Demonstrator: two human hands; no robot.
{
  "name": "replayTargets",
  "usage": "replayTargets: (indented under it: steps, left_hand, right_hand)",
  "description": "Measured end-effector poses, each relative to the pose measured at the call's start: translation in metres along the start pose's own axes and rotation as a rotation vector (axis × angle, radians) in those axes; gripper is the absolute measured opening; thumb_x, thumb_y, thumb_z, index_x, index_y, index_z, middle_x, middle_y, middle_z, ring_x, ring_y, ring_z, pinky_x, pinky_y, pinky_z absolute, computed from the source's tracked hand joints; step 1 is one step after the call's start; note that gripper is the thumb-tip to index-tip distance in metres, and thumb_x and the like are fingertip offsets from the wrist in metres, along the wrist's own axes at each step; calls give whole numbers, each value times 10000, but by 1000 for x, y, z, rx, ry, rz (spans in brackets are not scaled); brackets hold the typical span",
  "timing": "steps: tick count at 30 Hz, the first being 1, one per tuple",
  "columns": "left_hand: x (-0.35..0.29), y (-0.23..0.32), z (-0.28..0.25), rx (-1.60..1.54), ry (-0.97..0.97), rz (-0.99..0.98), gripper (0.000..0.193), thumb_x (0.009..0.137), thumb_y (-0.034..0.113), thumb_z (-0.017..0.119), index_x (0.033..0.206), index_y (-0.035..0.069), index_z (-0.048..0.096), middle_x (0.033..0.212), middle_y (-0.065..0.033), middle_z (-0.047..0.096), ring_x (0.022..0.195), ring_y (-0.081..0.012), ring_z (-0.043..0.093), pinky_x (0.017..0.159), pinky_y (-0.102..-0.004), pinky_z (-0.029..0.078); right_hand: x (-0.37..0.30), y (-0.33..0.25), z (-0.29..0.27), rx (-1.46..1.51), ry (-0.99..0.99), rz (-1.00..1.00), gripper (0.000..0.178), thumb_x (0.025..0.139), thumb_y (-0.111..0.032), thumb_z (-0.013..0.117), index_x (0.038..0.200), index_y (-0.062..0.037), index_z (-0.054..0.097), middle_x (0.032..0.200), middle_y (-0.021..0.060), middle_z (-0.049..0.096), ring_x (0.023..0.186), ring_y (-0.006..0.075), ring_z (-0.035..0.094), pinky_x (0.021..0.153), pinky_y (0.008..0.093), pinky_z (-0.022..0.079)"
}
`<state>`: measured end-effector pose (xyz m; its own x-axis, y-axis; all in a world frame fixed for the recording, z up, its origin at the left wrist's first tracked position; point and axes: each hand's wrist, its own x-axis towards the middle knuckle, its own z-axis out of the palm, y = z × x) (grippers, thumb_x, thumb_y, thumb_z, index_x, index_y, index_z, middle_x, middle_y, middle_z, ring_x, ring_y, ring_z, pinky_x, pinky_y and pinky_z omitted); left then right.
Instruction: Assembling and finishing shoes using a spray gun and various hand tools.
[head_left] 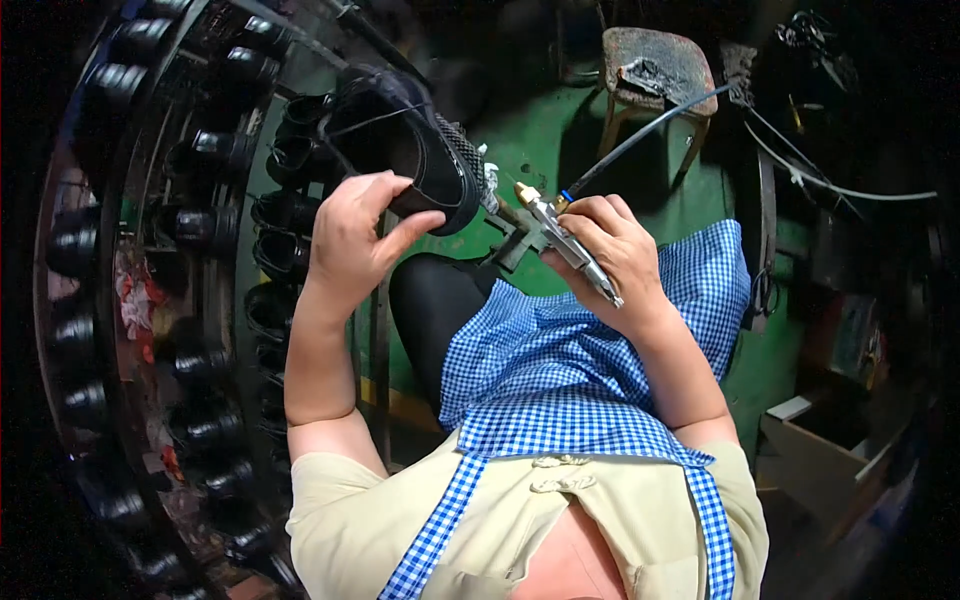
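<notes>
My left hand (pixel 357 237) grips a black shoe (pixel 452 180) by one end, thumb on the near side and fingers curled over the edge. The shoe is tilted, and its far part blends into the dark background. In my right hand (pixel 618 250) is a metal spray gun (pixel 590 266), with the fingers wrapped round its body. Its brass-coloured nozzle (pixel 526 193) points up and left, a short gap from the shoe. A dark air hose (pixel 650 130) with a blue fitting joins the gun near the nozzle.
On the left stand racks holding several black shoes (pixel 205 225). A worn stool (pixel 655 60) with a dark crumpled thing on it is on the green floor (pixel 540 120) ahead. An open box (pixel 800 425) sits at lower right. A blue checked apron (pixel 560 340) covers my lap.
</notes>
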<state>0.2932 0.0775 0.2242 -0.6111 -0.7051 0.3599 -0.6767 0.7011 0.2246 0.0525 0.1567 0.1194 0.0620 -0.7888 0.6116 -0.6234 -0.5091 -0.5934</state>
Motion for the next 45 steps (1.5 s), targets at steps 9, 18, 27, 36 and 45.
replayTargets:
  steps: [9, 18, 27, 36, 45]
  left_hand:
    - [18, 4, -5, -86, -303, 23, 285, 682, 188, 783, 712, -17, 587, 619, -130, 457, 641, -320, 513, 681, -359, 428]
    - [18, 9, -3, -116, -245, 31, 210, 692, 144, 761, 772, -12, 647, 713, -144, 592, 696, -329, 583, 846, -397, 468]
    - [18, 7, -2, -129, -234, 52, 200, 700, 136, 752, 767, -18, 642, 713, -134, 586, 697, -318, 577, 859, -406, 465]
    - [16, 5, -3, -113, -264, 47, 191, 699, 141, 752, 753, -2, 637, 674, -126, 549, 670, -310, 563, 853, -408, 465]
    - [12, 3, -9, -141, -304, 36, 180, 689, 134, 755, 799, 24, 665, 723, -104, 598, 710, -287, 599, 881, -432, 455]
  right_hand:
    - [14, 18, 2, 188, -4, 25, 295, 659, -177, 796, 873, -83, 616, 881, 69, 609, 738, 242, 595, 607, 324, 503]
    - [18, 7, 6, 327, -73, -1, 294, 673, -191, 790, 876, -43, 638, 891, 101, 631, 730, 262, 590, 620, 326, 495]
    - [21, 0, 7, 318, -113, 6, 285, 648, -143, 792, 864, -43, 635, 875, 93, 628, 726, 255, 597, 617, 326, 499]
    - [29, -12, 8, 257, -127, 70, 265, 646, -97, 781, 840, -42, 609, 821, 98, 603, 700, 269, 599, 587, 335, 491]
    - [49, -4, 23, 314, -121, 64, 239, 660, -60, 763, 833, -45, 600, 787, 93, 570, 685, 271, 586, 582, 346, 476]
